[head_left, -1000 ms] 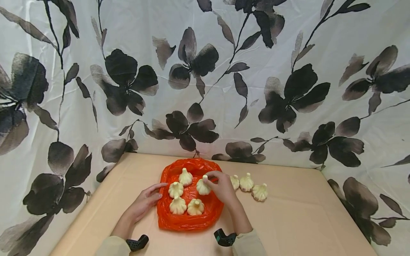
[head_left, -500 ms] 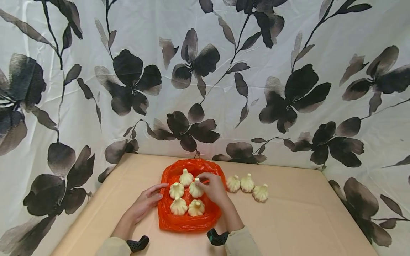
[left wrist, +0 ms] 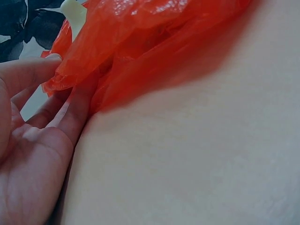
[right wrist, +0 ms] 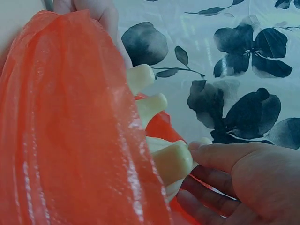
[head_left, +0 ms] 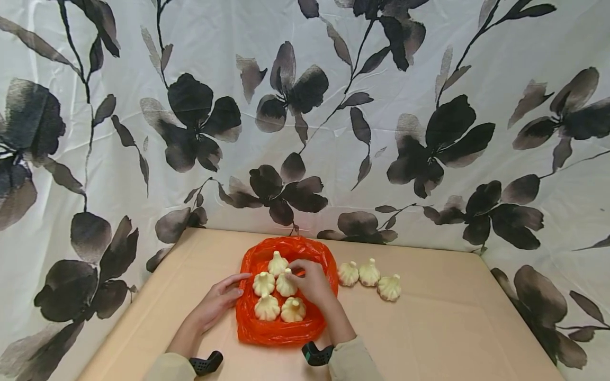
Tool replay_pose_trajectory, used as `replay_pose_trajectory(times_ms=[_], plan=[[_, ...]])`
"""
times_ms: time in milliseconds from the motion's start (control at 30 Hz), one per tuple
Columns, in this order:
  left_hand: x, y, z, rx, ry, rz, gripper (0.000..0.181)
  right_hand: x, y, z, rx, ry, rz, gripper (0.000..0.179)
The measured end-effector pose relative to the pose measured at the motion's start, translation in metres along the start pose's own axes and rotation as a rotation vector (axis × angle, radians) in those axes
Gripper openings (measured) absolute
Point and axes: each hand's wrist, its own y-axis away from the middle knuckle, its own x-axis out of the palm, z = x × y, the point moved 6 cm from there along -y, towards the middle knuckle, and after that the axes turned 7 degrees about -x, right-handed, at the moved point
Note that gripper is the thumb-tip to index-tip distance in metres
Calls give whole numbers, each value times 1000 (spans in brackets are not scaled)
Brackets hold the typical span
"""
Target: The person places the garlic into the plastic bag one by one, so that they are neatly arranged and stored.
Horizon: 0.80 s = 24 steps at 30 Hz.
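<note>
An open red plastic bag [head_left: 271, 337] with its rim rolled down lies on the table, and several pale garlic bulbs [head_left: 267, 308] stand inside it, stems up. My right hand [head_left: 313, 286] reaches over the bag's right side and pinches one garlic bulb [head_left: 285, 287] by its stem, among the others. On the left side, my left hand [head_left: 215, 304] holds the bag's rim; in the left wrist view its thumb [left wrist: 40, 68] lies over the red plastic, with fingers under it. The bag's wall hides most of the bulbs in the right wrist view.
Three more garlic bulbs [head_left: 369, 273] sit on the tan table [head_left: 443, 317] just right of the bag. A white cloth with dark flowers [head_left: 352, 132] hangs behind the table's far edge. Each wrist wears a black device [head_left: 206, 364].
My right hand has moved left across the bag with its garlic bulb, bringing it close to the bulbs on the left. My left hand has stayed at the rim.
</note>
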Motion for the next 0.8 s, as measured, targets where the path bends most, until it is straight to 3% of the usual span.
replay_pose_trajectory(times_ms=[467,800], plan=[[6,-3,0,1,9,-13,53,1,-2,-11,32,12,31,22],[5,-5,2,-21,-3,-49,52,-15,1,-13,2,-5,-25,24]])
